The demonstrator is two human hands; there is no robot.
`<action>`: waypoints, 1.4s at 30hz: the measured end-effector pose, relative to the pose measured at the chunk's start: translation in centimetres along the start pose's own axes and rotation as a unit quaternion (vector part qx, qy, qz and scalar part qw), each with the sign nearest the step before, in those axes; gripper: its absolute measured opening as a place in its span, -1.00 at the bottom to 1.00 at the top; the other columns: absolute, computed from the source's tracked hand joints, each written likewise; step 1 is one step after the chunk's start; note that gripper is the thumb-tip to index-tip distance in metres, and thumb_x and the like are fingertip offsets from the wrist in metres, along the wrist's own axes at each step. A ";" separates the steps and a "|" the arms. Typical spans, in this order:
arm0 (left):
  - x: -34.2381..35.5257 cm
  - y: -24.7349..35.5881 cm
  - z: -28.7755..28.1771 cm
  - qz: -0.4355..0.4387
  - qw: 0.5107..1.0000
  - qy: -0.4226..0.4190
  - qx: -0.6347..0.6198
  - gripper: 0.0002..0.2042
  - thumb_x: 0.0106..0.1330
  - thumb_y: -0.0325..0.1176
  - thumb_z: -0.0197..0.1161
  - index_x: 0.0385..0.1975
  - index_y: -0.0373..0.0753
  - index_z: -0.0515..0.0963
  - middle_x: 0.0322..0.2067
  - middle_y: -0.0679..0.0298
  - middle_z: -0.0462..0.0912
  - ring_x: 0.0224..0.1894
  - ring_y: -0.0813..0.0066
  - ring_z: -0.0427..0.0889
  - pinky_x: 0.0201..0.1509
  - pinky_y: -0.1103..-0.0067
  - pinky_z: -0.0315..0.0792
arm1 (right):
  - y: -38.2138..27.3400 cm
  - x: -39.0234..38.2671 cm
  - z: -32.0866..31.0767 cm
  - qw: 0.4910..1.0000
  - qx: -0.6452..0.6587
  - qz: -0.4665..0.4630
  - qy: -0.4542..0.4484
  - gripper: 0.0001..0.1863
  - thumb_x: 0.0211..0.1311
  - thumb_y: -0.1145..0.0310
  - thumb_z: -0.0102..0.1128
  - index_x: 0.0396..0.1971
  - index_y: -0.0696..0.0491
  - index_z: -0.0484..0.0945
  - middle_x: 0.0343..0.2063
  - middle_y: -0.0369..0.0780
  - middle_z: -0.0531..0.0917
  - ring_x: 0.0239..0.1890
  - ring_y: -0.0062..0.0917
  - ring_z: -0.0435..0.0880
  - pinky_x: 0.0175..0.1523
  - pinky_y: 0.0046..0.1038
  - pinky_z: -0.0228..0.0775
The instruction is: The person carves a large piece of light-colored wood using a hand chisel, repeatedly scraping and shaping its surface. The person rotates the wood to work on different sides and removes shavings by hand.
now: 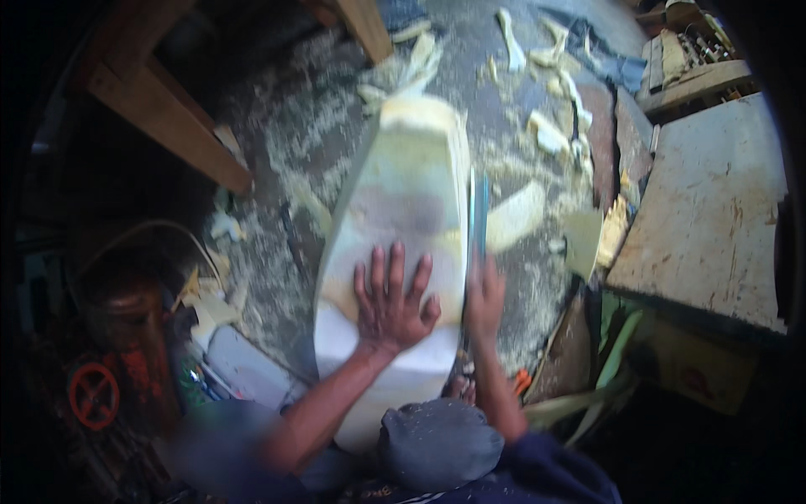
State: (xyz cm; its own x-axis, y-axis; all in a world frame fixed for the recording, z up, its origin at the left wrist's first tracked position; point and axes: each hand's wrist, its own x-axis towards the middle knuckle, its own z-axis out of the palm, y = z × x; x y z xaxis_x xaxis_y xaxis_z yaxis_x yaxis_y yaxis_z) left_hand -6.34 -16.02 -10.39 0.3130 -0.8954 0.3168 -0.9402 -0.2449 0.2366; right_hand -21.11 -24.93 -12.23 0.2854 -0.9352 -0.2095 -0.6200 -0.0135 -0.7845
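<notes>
A long foam block (401,168), shaped like a seat cushion and patched cream, grey and white, lies lengthwise before me. Its far end is narrower. My left hand (393,302) presses flat on its top, fingers spread and holding nothing. Along the block's right edge, my right hand (484,298) is closed round the near end of a long, thin, bluish blade-like strip (479,210). That strip points away from me, close beside the foam's side. Motion smears the right hand's fingers, and its grip on the strip is partly hidden.
Foam scraps (516,217) and crumbs litter the grey floor. A wooden leg (168,126) stands at the far left, near a rusty machine with a red handwheel (93,396). A worn pale board (701,210) occupies the right. Orange-handled scissors (522,382) lie near my right forearm.
</notes>
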 end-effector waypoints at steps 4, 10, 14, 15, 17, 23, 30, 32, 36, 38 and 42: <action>-0.6 0.2 0.0 -0.031 0.999 -0.040 -0.018 -0.31 0.38 0.02 0.16 0.53 0.06 0.30 0.54 -0.03 0.14 0.59 -0.17 0.05 0.54 -0.18 -0.05 | -0.1 0.4 0.0 0.999 0.036 0.010 -0.021 -0.50 0.60 0.20 0.00 0.42 0.03 0.50 0.36 0.00 0.49 0.16 -0.16 0.38 0.43 -0.19 0.14; -0.6 0.1 0.1 -0.022 0.998 -0.050 -0.014 -0.31 0.37 0.04 0.17 0.53 0.07 0.30 0.56 -0.04 0.11 0.59 -0.18 0.04 0.53 -0.18 -0.05 | -0.1 2.0 0.2 0.995 0.074 0.054 -0.029 -0.49 0.62 0.14 -0.02 0.42 0.00 0.51 0.46 0.00 0.41 0.32 -0.14 0.34 0.53 -0.16 0.03; -0.7 0.1 0.0 -0.023 0.998 -0.054 -0.013 -0.30 0.37 0.03 0.17 0.54 0.07 0.29 0.56 -0.05 0.10 0.59 -0.18 0.03 0.53 -0.18 -0.06 | 0.3 -1.6 0.1 0.995 0.073 0.068 -0.021 -0.51 0.62 0.19 -0.03 0.41 -0.02 0.52 0.45 -0.02 0.42 0.32 -0.18 0.35 0.56 -0.16 -0.02; -0.7 0.1 0.1 -0.025 0.998 -0.048 -0.021 -0.30 0.37 0.02 0.18 0.54 0.07 0.29 0.56 -0.05 0.10 0.59 -0.18 0.03 0.54 -0.19 -0.06 | 1.2 -3.5 0.0 0.994 0.052 0.098 -0.015 -0.52 0.61 0.21 -0.03 0.41 -0.02 0.52 0.44 -0.03 0.43 0.31 -0.19 0.35 0.55 -0.18 -0.02; -0.9 0.2 -0.1 -0.040 0.995 -0.090 -0.004 -0.31 0.40 0.02 0.16 0.54 0.06 0.28 0.55 -0.04 0.10 0.59 -0.17 0.03 0.54 -0.19 -0.06 | 2.6 -2.8 0.5 0.998 0.063 0.028 -0.015 -0.50 0.61 0.23 -0.04 0.45 -0.02 0.47 0.42 -0.07 0.47 0.33 -0.23 0.33 0.55 -0.23 -0.02; -0.7 0.0 -0.3 -0.028 0.998 -0.059 -0.013 -0.34 0.44 0.06 0.09 0.54 0.07 0.29 0.55 -0.03 0.13 0.60 -0.17 0.03 0.53 -0.20 -0.07 | 2.5 -3.3 -0.1 0.992 0.038 0.105 -0.052 -0.48 0.64 0.12 -0.09 0.44 -0.02 0.49 0.48 -0.02 0.39 0.44 -0.12 0.31 0.60 -0.14 -0.10; -0.5 0.0 0.2 -0.022 0.998 -0.052 0.001 -0.34 0.43 0.06 0.09 0.53 0.05 0.31 0.56 -0.04 0.10 0.60 -0.17 0.01 0.52 -0.20 -0.04 | 3.3 -2.3 -0.1 0.995 0.050 0.069 -0.051 -0.49 0.62 0.18 -0.03 0.44 -0.03 0.49 0.46 -0.03 0.42 0.46 -0.12 0.29 0.61 -0.13 -0.11; -0.7 0.1 0.2 -0.022 0.999 -0.030 -0.007 -0.34 0.42 0.05 0.09 0.52 0.05 0.32 0.56 -0.04 0.11 0.60 -0.18 0.02 0.53 -0.19 -0.05 | 3.0 -3.3 -0.1 0.995 0.048 0.083 -0.040 -0.51 0.62 0.20 -0.04 0.43 -0.02 0.50 0.45 -0.04 0.43 0.47 -0.15 0.29 0.61 -0.16 -0.12; -0.9 0.1 0.1 -0.030 0.996 -0.085 0.013 -0.33 0.42 0.04 0.09 0.54 0.05 0.29 0.56 -0.05 0.10 0.61 -0.18 0.01 0.56 -0.18 -0.10 | 3.0 -2.3 0.2 0.999 0.001 0.043 -0.033 -0.52 0.63 0.20 -0.07 0.40 -0.01 0.53 0.43 -0.05 0.45 0.48 -0.15 0.27 0.57 -0.23 -0.05; -0.8 0.0 0.0 -0.024 0.997 -0.073 0.007 -0.30 0.41 0.04 0.11 0.56 0.03 0.26 0.56 -0.05 0.09 0.61 -0.19 0.00 0.56 -0.18 -0.11 | 1.8 1.1 0.2 0.991 0.099 0.070 -0.060 -0.52 0.63 0.20 -0.07 0.40 -0.01 0.53 0.46 -0.04 0.42 0.40 -0.14 0.32 0.55 -0.19 -0.01; -0.4 -0.1 -0.1 0.000 0.999 -0.039 0.012 -0.28 0.38 0.02 0.13 0.56 0.01 0.24 0.55 -0.08 0.08 0.60 -0.20 -0.01 0.55 -0.18 -0.11 | 2.6 -1.9 0.4 1.000 0.005 0.009 -0.002 -0.51 0.62 0.20 -0.05 0.41 -0.01 0.52 0.47 -0.02 0.40 0.23 -0.19 0.38 0.44 -0.15 0.11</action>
State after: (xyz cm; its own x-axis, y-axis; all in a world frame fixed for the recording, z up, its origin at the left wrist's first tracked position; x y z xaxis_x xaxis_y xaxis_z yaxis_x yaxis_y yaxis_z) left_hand -6.36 -15.62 -10.46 0.3022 -0.9212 0.2451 -0.9435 -0.2524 0.2146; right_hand -22.97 -23.02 -14.15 0.2776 -0.9335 -0.2268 -0.6179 0.0073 -0.7862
